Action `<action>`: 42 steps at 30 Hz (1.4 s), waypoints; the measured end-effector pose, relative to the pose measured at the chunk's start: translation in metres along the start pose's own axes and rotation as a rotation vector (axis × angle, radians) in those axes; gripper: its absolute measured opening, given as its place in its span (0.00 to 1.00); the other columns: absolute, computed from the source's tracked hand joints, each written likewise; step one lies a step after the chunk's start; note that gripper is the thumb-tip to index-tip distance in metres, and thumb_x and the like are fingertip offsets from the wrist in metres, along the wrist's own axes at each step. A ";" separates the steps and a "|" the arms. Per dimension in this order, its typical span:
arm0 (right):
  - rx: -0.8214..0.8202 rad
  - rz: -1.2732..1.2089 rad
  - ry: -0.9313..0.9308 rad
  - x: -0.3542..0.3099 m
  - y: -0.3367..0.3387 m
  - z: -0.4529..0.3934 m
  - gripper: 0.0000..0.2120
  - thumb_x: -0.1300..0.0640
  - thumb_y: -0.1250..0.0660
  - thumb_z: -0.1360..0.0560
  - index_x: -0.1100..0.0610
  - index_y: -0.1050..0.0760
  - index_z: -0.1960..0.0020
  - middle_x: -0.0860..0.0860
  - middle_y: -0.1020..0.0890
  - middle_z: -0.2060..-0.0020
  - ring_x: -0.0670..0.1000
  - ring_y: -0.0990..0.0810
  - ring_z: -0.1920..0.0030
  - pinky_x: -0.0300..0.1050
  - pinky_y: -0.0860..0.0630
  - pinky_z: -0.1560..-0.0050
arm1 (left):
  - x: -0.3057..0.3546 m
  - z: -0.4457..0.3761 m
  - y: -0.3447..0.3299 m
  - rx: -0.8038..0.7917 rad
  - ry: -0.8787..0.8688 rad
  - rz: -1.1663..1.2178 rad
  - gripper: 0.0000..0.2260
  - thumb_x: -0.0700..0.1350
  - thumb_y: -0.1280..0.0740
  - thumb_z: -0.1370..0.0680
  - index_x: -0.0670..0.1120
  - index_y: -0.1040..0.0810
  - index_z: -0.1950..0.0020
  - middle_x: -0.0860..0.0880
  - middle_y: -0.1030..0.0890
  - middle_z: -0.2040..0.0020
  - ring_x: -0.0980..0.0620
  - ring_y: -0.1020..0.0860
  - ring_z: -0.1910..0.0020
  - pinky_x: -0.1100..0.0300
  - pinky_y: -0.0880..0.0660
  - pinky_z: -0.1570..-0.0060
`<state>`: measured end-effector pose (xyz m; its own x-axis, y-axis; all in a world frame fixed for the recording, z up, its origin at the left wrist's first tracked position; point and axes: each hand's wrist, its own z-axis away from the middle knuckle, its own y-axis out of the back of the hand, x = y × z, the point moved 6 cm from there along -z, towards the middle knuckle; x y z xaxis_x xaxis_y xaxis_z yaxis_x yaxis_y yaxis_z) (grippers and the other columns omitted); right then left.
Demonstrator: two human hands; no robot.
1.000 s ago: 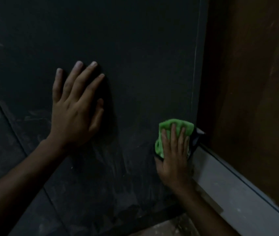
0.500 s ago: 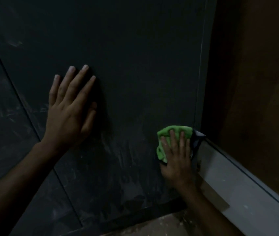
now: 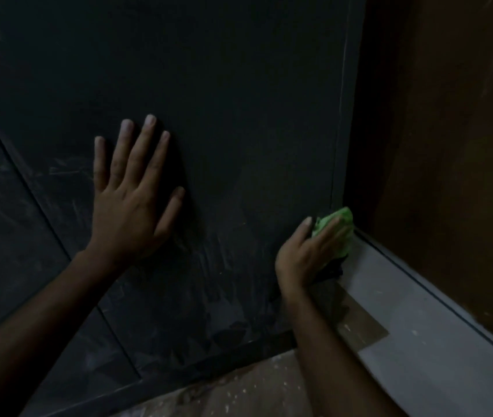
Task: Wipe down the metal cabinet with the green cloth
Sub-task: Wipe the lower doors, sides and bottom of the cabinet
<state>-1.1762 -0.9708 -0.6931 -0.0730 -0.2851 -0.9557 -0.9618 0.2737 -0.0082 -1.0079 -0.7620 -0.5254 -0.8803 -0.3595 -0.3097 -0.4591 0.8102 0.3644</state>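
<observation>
I see a dim room with little light. A brown wall stands at the right, with a pale grey ledge along its foot. Speckled brownish floor shows at the bottom edge.

Both forearms are bare from the lower frame edge to the wrists, with no sleeve reaching into view. The left hand and the right hand wear no gloves, and the left hand's fingernails are short and pale.

Right hand slid green cloth rightward to cabinet edge.
</observation>
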 end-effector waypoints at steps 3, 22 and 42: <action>-0.045 0.081 0.325 -0.025 -0.011 0.006 0.34 0.41 0.48 0.16 0.60 0.48 0.17 0.61 0.49 0.18 0.60 0.53 0.17 0.57 0.56 0.18 | 0.003 0.001 -0.004 -0.023 0.024 -0.008 0.34 0.59 0.41 0.16 0.43 0.46 0.15 0.42 0.49 0.15 0.39 0.53 0.15 0.37 0.59 0.19; -0.102 -0.091 -0.380 0.127 0.021 0.043 0.30 0.52 0.44 0.14 0.56 0.51 0.16 0.59 0.43 0.19 0.61 0.38 0.21 0.54 0.37 0.23 | 0.034 0.029 -0.032 -0.090 -0.045 -0.013 0.36 0.60 0.42 0.16 0.43 0.48 0.15 0.41 0.49 0.15 0.40 0.52 0.15 0.37 0.60 0.19; -0.097 -0.077 -0.113 0.122 0.013 0.073 0.29 0.58 0.40 0.15 0.57 0.48 0.17 0.60 0.43 0.19 0.60 0.39 0.21 0.50 0.38 0.24 | 0.033 0.034 -0.038 -0.066 -0.096 -0.097 0.35 0.60 0.40 0.17 0.47 0.46 0.15 0.42 0.48 0.15 0.41 0.54 0.15 0.36 0.57 0.19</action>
<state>-1.1782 -0.9348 -0.8312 0.0268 -0.1953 -0.9804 -0.9847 0.1638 -0.0596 -1.0150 -0.7888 -0.5791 -0.8171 -0.3862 -0.4281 -0.5514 0.7403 0.3845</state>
